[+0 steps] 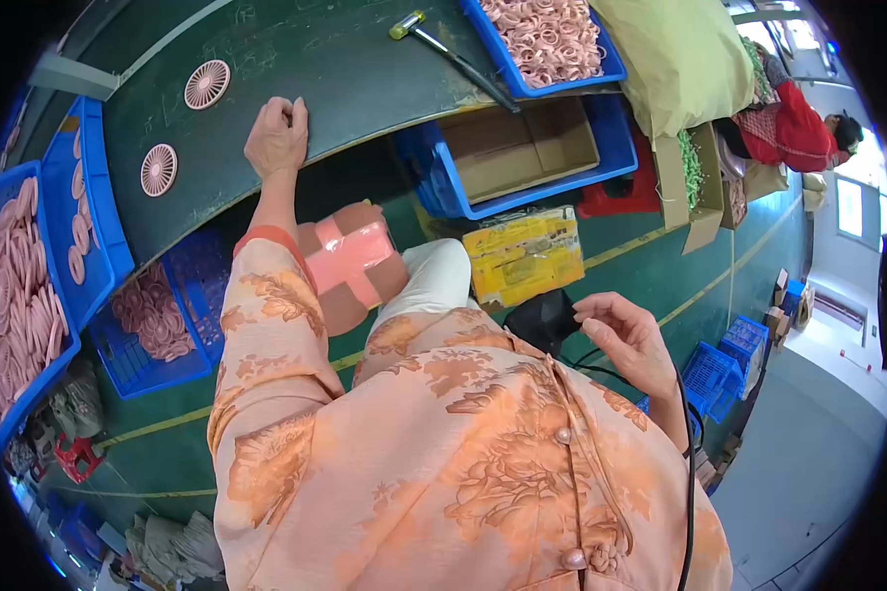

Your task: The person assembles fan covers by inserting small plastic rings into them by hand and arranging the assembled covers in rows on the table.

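Note:
My left hand point(277, 140) rests on the dark green tabletop point(365, 74), its fingers curled in; whatever they may hold is hidden. Two round pink slatted grilles point(207, 85) lie flat to the left of this hand, one nearer the table's left edge. Off the table, at my right side, my right hand point(633, 343) hangs with loosely bent fingers, and nothing shows between them. Close to its fingertips is a black object point(542, 320) that I cannot make out, with a black cable near it.
A hammer point(453, 59) lies by a blue bin point(609, 71) of pink rings. Blue bins point(118, 236) with pink parts stand at left. Under the table edge sit a blue crate point(473, 207) and yellow box point(527, 258). A person in red point(803, 128) is at far right.

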`<state>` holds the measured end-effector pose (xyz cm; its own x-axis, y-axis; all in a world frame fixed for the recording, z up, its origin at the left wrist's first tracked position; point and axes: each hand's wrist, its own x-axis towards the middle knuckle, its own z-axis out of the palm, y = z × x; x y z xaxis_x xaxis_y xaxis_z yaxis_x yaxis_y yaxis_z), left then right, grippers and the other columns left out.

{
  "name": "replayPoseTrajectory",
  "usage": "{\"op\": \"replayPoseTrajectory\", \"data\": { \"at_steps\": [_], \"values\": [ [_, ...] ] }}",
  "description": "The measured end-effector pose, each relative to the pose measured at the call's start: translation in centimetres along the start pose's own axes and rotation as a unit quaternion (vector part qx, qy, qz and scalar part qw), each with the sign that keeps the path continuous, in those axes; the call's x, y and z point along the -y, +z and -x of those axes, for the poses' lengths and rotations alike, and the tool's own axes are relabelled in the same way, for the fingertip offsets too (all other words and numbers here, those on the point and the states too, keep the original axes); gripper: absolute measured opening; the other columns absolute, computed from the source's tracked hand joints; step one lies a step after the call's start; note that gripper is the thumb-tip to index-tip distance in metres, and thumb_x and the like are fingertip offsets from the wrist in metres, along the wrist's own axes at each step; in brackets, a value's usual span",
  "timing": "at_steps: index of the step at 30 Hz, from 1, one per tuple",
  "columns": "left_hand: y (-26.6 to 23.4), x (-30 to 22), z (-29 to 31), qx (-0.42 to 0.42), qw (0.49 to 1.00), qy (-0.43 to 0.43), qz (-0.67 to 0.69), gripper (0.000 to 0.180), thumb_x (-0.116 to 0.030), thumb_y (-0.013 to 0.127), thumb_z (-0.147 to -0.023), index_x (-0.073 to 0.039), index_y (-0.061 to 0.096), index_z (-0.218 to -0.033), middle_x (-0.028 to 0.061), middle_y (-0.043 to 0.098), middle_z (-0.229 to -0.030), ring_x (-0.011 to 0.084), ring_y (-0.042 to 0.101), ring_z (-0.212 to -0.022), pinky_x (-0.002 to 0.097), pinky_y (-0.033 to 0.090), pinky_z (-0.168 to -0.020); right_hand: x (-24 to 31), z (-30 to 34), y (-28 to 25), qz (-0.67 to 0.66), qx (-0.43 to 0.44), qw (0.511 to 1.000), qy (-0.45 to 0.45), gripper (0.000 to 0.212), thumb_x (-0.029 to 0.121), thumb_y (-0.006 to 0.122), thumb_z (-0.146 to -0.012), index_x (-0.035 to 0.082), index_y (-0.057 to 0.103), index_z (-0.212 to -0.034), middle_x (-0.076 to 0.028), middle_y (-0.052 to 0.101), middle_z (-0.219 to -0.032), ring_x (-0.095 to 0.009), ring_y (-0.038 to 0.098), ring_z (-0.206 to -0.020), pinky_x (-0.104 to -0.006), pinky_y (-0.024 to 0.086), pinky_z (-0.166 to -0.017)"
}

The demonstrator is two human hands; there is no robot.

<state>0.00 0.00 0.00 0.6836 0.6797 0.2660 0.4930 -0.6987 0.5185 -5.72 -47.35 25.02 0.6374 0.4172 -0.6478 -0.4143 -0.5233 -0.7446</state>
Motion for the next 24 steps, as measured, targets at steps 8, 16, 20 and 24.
{"op": "replayPoseTrajectory", "data": {
  "at_steps": [8,16,20,24],
  "values": [
    [-0.5,-0.1,-0.1,-0.001,1.0,0.01,0.004,0.026,-0.037,0.067,-0.092,-0.013,0.06,-0.082,0.0028,0.062,-0.076,0.0262,0.063,-0.071,0.0396,0.05,-0.065,1.4,-0.6,-0.3,0.013,-0.013,1.0,-0.021,0.021,0.009,0.062,-0.101,0.0,0.063,-0.12,-0.001,0.066,-0.106,-0.007,0.06,-0.101,-0.0223,0.048,-0.089],
    [-0.5,-1.1,-0.5,0.029,1.0,-0.005,-0.009,0.024,-0.035,0.066,-0.093,-0.014,0.059,-0.083,0.0028,0.064,-0.081,0.0281,0.065,-0.076,0.0417,0.05,-0.066,1.4,-2.1,-0.7,-0.006,-0.024,0.999,-0.022,0.022,0.01,0.062,-0.101,0.0,0.063,-0.12,-0.002,0.066,-0.106,-0.007,0.061,-0.101,-0.0224,0.049,-0.089],
    [-0.3,-0.8,-0.4,0.023,1.0,0.002,-0.01,0.024,-0.035,0.066,-0.093,-0.014,0.059,-0.084,0.0032,0.061,-0.077,0.0266,0.063,-0.072,0.0401,0.049,-0.065,1.1,-2.7,-1.1,-0.017,-0.028,0.999,-0.033,0.022,0.01,0.062,-0.101,-0.001,0.063,-0.121,-0.002,0.067,-0.108,-0.007,0.061,-0.102,-0.0225,0.049,-0.089],
    [-0.3,-1.1,-0.4,0.016,1.0,0.013,-0.019,0.024,-0.034,0.066,-0.094,-0.014,0.058,-0.083,0.0032,0.059,-0.076,0.0261,0.061,-0.07,0.0403,0.048,-0.064,0.5,-3.0,-1.5,-0.032,-0.045,0.998,-0.037,0.023,0.01,0.062,-0.101,-0.001,0.063,-0.121,-0.003,0.067,-0.108,-0.007,0.061,-0.102,-0.0227,0.05,-0.09]
  ]
}}
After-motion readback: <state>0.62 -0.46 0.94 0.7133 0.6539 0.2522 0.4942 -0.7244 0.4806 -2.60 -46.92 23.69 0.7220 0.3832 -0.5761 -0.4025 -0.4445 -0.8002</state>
